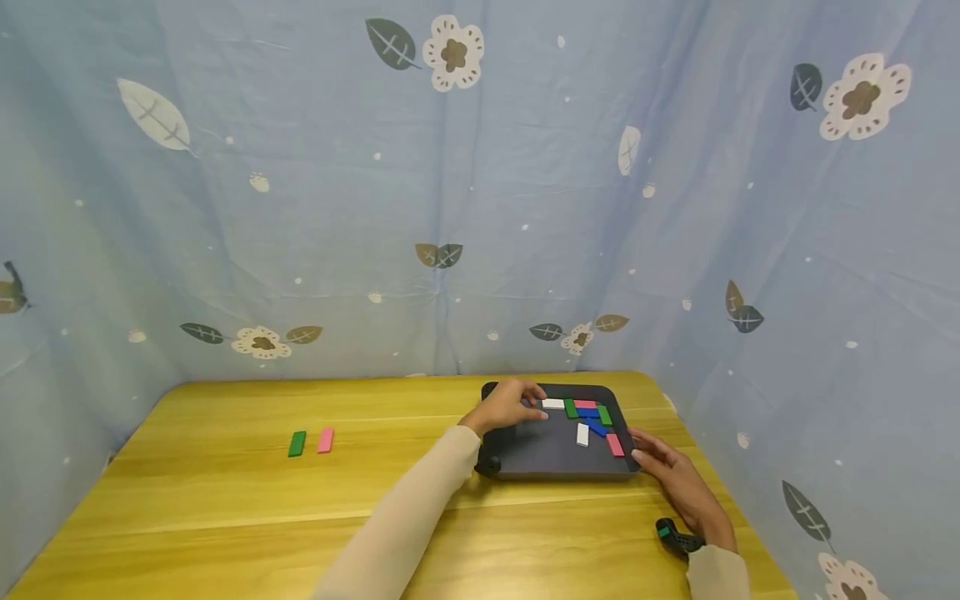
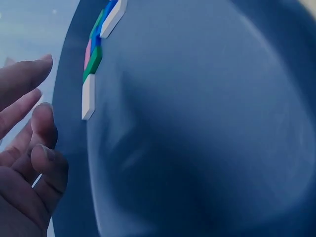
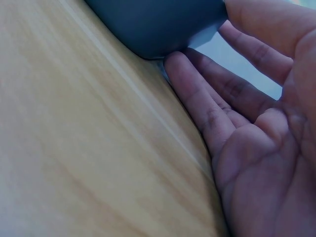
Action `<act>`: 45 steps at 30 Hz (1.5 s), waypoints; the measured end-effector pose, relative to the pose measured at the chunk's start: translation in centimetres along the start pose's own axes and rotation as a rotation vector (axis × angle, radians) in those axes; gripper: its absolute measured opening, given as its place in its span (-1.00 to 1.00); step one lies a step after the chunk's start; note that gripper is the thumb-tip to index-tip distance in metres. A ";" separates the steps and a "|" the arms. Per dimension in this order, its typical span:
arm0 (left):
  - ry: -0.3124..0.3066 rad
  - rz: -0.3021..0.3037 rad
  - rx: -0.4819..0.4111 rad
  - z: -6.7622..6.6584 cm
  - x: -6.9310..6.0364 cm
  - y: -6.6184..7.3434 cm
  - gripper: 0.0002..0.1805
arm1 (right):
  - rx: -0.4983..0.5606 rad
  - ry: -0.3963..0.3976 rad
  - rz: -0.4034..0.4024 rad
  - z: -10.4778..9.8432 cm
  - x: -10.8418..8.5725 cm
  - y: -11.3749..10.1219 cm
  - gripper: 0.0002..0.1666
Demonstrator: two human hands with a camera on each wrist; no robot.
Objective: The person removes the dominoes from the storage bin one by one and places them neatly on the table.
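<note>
A dark grey tray (image 1: pixel 540 450) stands on the table with several flat coloured blocks in it. Over its left part hovers my left hand (image 1: pixel 510 406), fingers loosely bent and nothing held. A white block (image 1: pixel 553 404) lies just right of those fingertips, along the far wall; the left wrist view shows this white block (image 2: pixel 88 97) apart from the hand (image 2: pixel 29 148). At the tray's right side, my right hand (image 1: pixel 678 479) touches the outer wall near the front corner. In the right wrist view its fairly straight fingers (image 3: pixel 197 98) reach against the tray's lower corner (image 3: pixel 163 29).
A green block (image 1: pixel 297 443) and a pink block (image 1: pixel 326 440) lie on the wooden table (image 1: pixel 225 492) left of the tray. Inside the tray are another white block (image 1: pixel 582 434), a pink one (image 1: pixel 615 445) and blue ones (image 1: pixel 596 427). A patterned curtain (image 1: pixel 337 208) hangs behind and beside the table.
</note>
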State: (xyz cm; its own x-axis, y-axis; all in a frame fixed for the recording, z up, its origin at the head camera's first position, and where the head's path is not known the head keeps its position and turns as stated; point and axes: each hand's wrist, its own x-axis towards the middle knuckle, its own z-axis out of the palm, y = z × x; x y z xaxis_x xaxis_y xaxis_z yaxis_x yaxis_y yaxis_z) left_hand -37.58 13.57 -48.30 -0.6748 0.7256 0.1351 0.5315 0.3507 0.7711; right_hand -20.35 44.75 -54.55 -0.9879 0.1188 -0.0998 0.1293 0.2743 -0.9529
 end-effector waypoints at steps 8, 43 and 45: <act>-0.033 -0.009 0.030 2.0 1.0 0.6 -0.58 | 0.008 0.008 0.005 0.0 0.1 0.1 -0.24; -0.207 0.002 0.034 4.7 5.1 1.7 -0.58 | 0.058 0.026 -0.001 -0.1 0.3 0.2 -0.34; -0.221 -0.009 0.026 4.8 5.2 1.4 -0.56 | 0.059 0.027 -0.002 -0.1 0.3 0.2 -0.35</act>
State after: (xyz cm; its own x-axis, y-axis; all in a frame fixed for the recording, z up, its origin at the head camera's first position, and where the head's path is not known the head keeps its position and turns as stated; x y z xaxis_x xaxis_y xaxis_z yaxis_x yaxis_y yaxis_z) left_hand -37.89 20.65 -49.49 -0.5524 0.8335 -0.0132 0.5412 0.3706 0.7548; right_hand -20.65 44.96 -54.75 -0.9854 0.1440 -0.0911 0.1214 0.2181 -0.9684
